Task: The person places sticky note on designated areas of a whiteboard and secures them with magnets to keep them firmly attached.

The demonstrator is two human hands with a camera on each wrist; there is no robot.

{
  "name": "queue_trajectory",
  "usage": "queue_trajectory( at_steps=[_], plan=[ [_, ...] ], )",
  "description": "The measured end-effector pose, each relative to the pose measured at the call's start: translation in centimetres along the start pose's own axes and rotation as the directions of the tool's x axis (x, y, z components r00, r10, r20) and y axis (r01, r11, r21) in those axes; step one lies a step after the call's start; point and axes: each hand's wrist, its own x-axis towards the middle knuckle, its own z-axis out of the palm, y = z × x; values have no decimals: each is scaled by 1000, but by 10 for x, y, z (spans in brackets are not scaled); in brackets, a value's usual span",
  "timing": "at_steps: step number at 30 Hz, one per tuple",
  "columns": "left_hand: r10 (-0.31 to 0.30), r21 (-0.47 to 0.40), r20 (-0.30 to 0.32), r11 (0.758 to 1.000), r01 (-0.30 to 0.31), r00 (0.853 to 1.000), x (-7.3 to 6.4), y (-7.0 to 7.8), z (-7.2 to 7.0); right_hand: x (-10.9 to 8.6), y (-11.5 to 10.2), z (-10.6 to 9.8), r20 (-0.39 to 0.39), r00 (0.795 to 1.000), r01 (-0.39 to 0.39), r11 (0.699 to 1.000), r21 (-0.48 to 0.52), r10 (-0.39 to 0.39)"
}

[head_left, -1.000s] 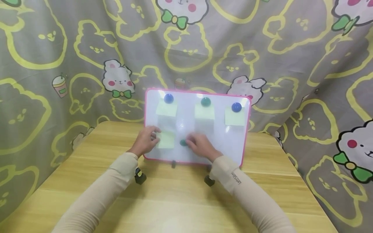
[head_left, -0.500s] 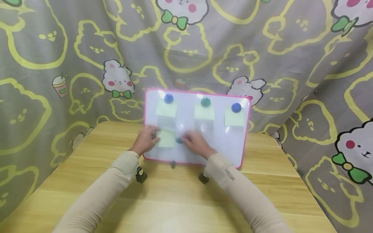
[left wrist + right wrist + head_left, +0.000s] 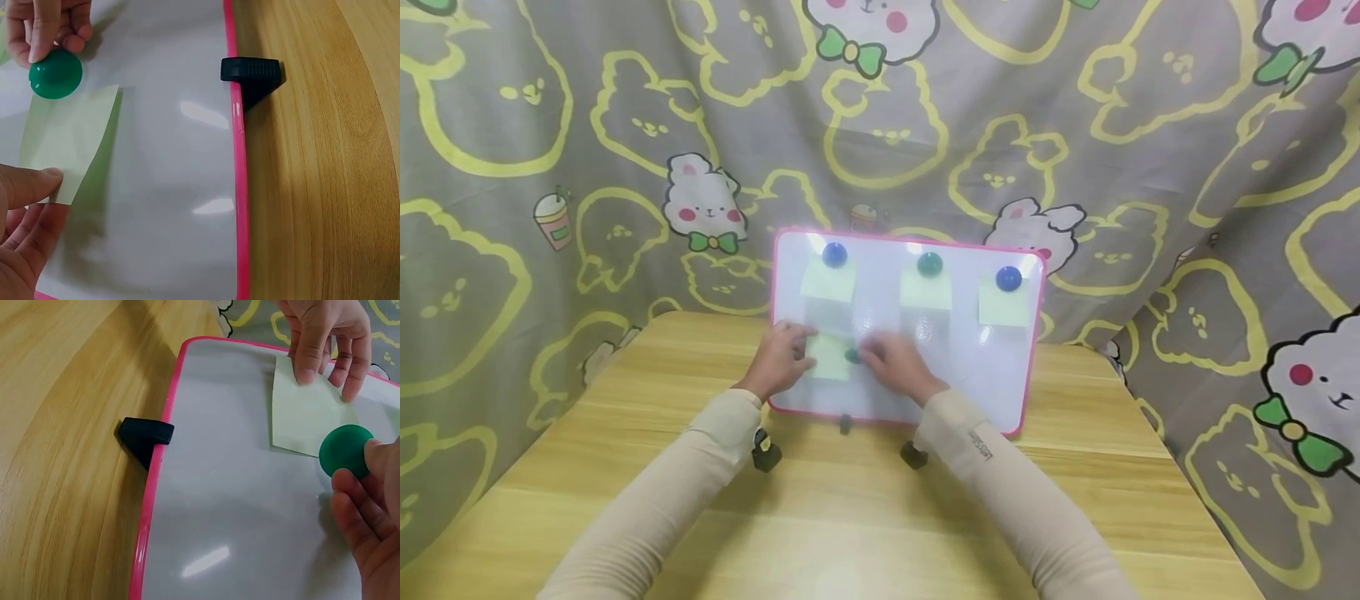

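Observation:
A pale green paper note point(image 3: 69, 137) is pinched along one edge between the thumb and fingers of my left hand point(image 3: 777, 358), in front of the lower left of a pink-framed whiteboard point(image 3: 970, 375). My right hand point(image 3: 898, 364) holds a round green magnet point(image 3: 345, 451) between thumb and fingers. In both wrist views the magnet overlaps the note's edge opposite my left hand. Whether it touches the board I cannot tell. Higher on the board, a blue magnet point(image 3: 834, 255), a green magnet point(image 3: 929, 264) and another blue magnet point(image 3: 1008, 278) each sit over a note's top edge.
The whiteboard leans back on the wooden table point(image 3: 850, 533), with a black clip-like foot point(image 3: 250, 70) on its lower frame. Behind it hangs a patterned grey curtain point(image 3: 880, 108), which also runs along both sides.
My right hand has moved left and slightly up with the green magnet, from the bare board to the note's edge. My left hand has stayed nearly still with the note.

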Motion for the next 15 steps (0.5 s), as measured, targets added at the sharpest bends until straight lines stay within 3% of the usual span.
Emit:
queue_trajectory(
  at_steps=[15],
  plan=[
    [-5,-13,-6,1000,5,1000,-3,4,3,9,-13,6,4,999,35,999,-10,-35]
  ],
)
